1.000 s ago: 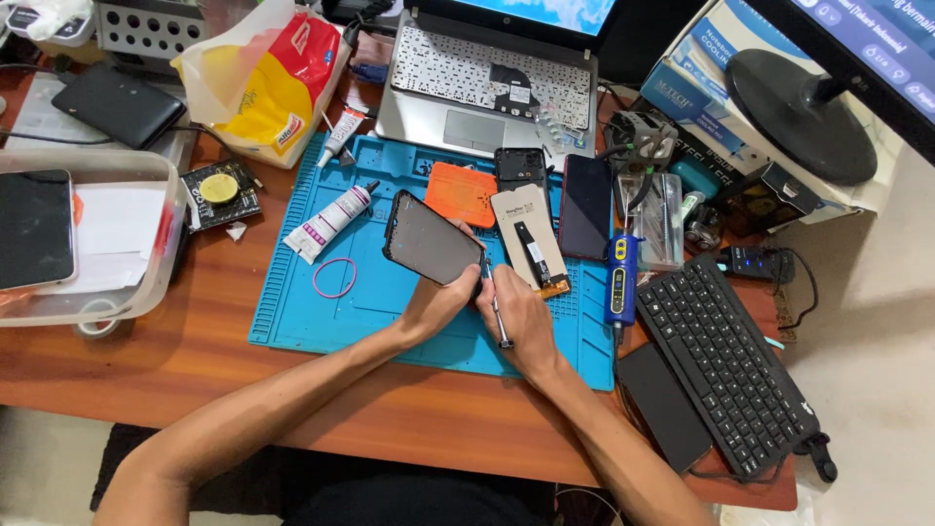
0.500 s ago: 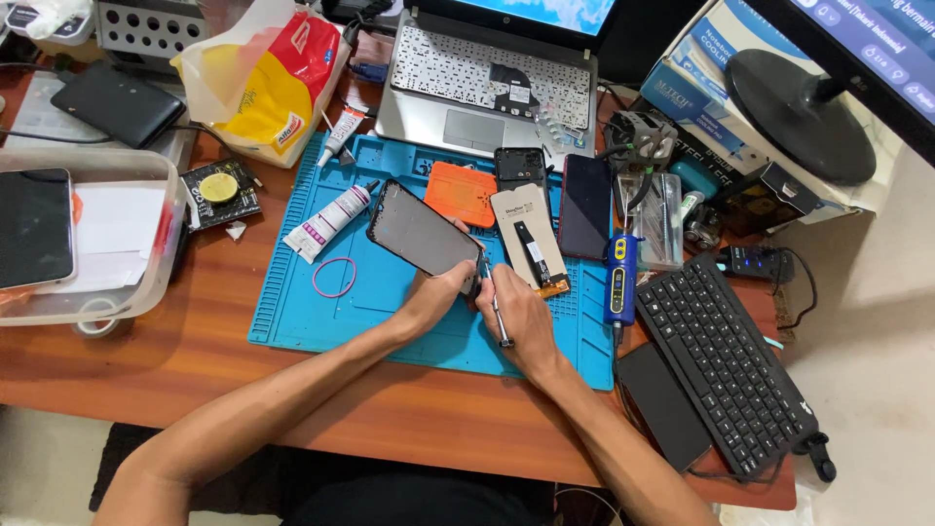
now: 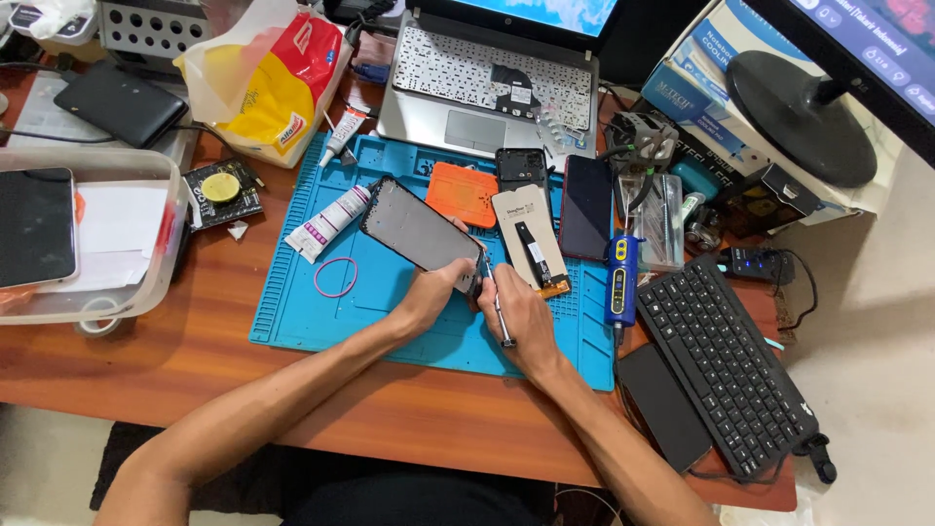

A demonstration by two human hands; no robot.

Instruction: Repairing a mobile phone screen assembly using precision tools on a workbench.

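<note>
While left hand (image 3: 435,288) grips phone (image 3: 419,234), right hand (image 3: 519,317) pinches screwdriver (image 3: 497,307).

On the blue silicone work mat (image 3: 390,321), near its middle, the left hand (image 3: 433,292) grips the lower end of a dark rectangular phone frame (image 3: 419,232), which lies slanted toward the mat's far left corner. The right hand (image 3: 521,312) sits just beside it, holding a thin metal tool (image 3: 495,297) whose tip meets the frame's near corner. A pink rubber band (image 3: 336,277) and a white glue tube (image 3: 326,224) lie at the mat's left side. An orange square pad (image 3: 463,193) rests toward the far edge. A blue electric screwdriver (image 3: 620,282) lies along the right edge, beside a black keyboard (image 3: 726,365) on the wooden desk (image 3: 195,360).
</note>
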